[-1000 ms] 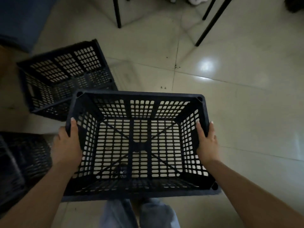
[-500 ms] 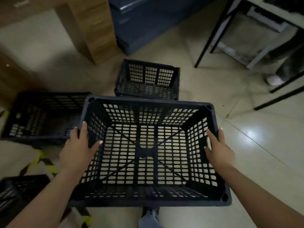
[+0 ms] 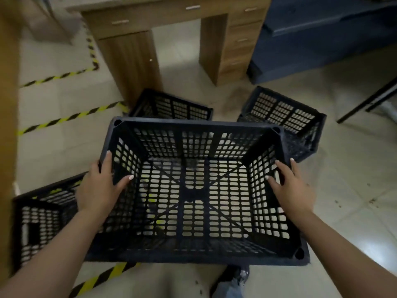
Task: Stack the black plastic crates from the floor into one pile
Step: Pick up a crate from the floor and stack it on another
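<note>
Swung left since half a second ago: carried crate (image 3: 193, 190) now mid-frame over tape. Left hand (image 3: 98, 188) and right hand (image 3: 290, 188) clamp its side rims. Looks light, rigid; rims grip best. Floor crates (image 3: 171, 107) beyond, upper centre.

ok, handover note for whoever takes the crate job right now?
Left hand grips the left wall of the carried crate, thumb inside. Right hand grips the right wall the same way.
The crate is held up above the floor, open side up.
Three more crates lie apart on the floor: one at the left, one by the wooden desk, one at the right.
Done: one crate picked up. No pile in view.
Left: set this crate into one of the others, then add the rest.
</note>
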The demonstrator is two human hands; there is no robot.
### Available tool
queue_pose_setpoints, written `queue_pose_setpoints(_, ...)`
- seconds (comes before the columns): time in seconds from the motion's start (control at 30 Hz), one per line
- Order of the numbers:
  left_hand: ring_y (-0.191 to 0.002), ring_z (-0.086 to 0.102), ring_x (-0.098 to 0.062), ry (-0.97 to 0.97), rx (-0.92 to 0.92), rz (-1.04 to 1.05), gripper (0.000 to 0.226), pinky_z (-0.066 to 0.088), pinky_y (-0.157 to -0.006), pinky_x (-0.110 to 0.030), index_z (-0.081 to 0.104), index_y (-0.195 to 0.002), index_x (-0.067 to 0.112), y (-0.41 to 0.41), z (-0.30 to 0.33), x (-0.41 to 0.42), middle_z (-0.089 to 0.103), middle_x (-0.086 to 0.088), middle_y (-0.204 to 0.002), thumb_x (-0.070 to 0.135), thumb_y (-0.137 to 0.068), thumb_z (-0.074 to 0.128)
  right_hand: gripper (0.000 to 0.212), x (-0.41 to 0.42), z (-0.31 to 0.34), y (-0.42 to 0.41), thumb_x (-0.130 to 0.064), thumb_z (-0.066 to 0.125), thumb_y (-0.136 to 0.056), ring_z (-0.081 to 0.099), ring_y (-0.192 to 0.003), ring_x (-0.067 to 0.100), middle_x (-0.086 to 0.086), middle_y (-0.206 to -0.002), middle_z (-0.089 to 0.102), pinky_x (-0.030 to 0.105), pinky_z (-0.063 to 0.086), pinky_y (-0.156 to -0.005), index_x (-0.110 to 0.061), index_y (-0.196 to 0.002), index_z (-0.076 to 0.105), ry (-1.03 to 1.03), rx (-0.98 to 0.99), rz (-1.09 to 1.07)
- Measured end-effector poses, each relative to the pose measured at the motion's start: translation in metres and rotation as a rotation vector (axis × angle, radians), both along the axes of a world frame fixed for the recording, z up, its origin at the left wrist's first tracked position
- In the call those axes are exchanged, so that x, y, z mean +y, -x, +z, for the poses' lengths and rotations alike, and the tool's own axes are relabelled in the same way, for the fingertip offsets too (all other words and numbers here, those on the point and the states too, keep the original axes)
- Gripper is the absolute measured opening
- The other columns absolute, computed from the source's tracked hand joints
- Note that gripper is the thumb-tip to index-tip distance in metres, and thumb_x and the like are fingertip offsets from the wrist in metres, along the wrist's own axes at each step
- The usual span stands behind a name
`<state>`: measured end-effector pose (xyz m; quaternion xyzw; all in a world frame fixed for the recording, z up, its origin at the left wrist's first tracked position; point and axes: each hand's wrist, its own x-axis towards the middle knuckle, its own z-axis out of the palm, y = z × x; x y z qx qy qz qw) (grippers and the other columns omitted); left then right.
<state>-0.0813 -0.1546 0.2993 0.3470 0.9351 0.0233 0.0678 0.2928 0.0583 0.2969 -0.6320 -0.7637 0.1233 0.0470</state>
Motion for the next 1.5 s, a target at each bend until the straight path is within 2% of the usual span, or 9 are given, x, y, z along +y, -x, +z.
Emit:
queue_pose_setpoints(0.1,-0.092,0.058,-0.04,0.0,0.006,0.049,0.087,0.047,-0.053,-0.039,0.027,-0.148,0.016,0.043,0.007,-0.063,0.047,-0.021,-0.126,0.059,-0.08,0.06,0.049,-0.037,0.006,0.055,-0.041,0.058,-0.09,0.054,-0.12,0.034,0.005,-0.155,0.031,0.042,0.049,-0.082,-0.028,-0.136,0.049,0.008,0.028,0.074)
queue_pose_setpoints(0.2,-0.096,0.057,-0.039,0.0,-0.008,0.09,0.086,0.052,-0.062,-0.043,0.022,-0.15,0.018,0.09,0.009,-0.121,0.043,-0.019,-0.133,0.058,-0.082,0.058,0.043,-0.071,0.009,0.11,-0.041,0.059,-0.089,0.052,-0.123,0.031,0.005,-0.151,0.038,0.044,0.048,-0.088,-0.026,-0.13,0.055,-0.002,0.065,0.142)
queue_pose_setpoints(0.33,-0.094,0.058,-0.037,0.027,-0.038,0.159,0.089,0.055,-0.062,-0.044,0.017,-0.15,0.023,0.142,0.002,-0.196,0.041,-0.018,-0.137,0.064,-0.08,0.054,0.043,-0.112,0.001,0.18,-0.04,0.063,-0.087,0.055,-0.117,0.031,0.007,-0.141,0.048,0.044,0.048,-0.084,-0.02,-0.125,0.06,-0.011,0.096,0.228)
queue_pose_setpoints(0.47,-0.107,0.054,-0.041,0.03,-0.05,0.249,0.091,0.05,-0.07,-0.043,0.015,-0.151,0.021,0.176,-0.007,-0.257,0.036,-0.019,-0.144,0.063,-0.081,0.054,0.043,-0.146,-0.017,0.24,-0.046,0.064,-0.084,0.06,-0.105,0.029,0.004,-0.132,0.054,0.041,0.05,-0.08,-0.022,-0.119,0.062,0.005,0.131,0.304)
queue_pose_setpoints(0.6,-0.109,0.052,-0.039,0.022,-0.078,0.337,0.092,0.047,-0.069,-0.042,0.014,-0.151,0.021,0.208,-0.022,-0.298,0.038,-0.019,-0.141,0.063,-0.08,0.055,0.043,-0.165,-0.036,0.297,-0.048,0.064,-0.082,0.06,-0.108,0.031,0.003,-0.133,0.054,0.043,0.05,-0.081,-0.024,-0.118,0.062,0.035,0.126,0.365)
queue_pose_setpoints(0.77,-0.094,0.057,-0.036,0.029,-0.106,0.424,0.097,0.043,-0.06,-0.037,0.009,-0.152,0.022,0.242,-0.041,-0.321,0.044,-0.02,-0.134,0.062,-0.079,0.058,0.043,-0.169,-0.056,0.357,-0.039,0.066,-0.084,0.055,-0.117,0.028,0.006,-0.133,0.054,0.043,0.047,-0.084,-0.021,-0.123,0.061,0.055,0.118,0.428)
queue_pose_setpoints(1.23,-0.082,0.059,-0.036,0.113,-0.139,0.487,0.1,0.048,-0.055,-0.038,0.004,-0.152,0.016,0.324,-0.091,-0.323,0.038,-0.021,-0.138,0.067,-0.079,0.05,0.043,-0.15,-0.103,0.474,-0.038,0.063,-0.088,0.051,-0.123,0.028,0.004,-0.146,0.041,0.045,0.047,-0.087,-0.024,-0.129,0.056,0.152,0.05,0.532)
queue_pose_setpoints(1.37,-0.089,0.059,-0.039,0.119,-0.159,0.477,0.099,0.045,-0.055,-0.037,0.004,-0.152,0.015,0.331,-0.109,-0.33,0.032,-0.022,-0.143,0.063,-0.08,0.053,0.053,-0.159,-0.119,0.475,-0.037,0.066,-0.086,0.053,-0.12,0.033,0.007,-0.147,0.04,0.046,0.049,-0.084,-0.025,-0.135,0.051,0.153,0.021,0.542)
queue_pose_setpoints(1.5,-0.075,0.058,-0.036,0.131,-0.134,0.47,0.098,0.05,-0.048,-0.038,0.007,-0.152,0.013,0.331,-0.116,-0.335,0.033,-0.022,-0.141,0.063,-0.081,0.052,0.07,-0.168,-0.121,0.473,-0.036,0.068,-0.084,0.049,-0.126,0.032,0.008,-0.149,0.038,0.047,0.05,-0.082,-0.026,-0.146,0.035,0.127,0.015,0.522)
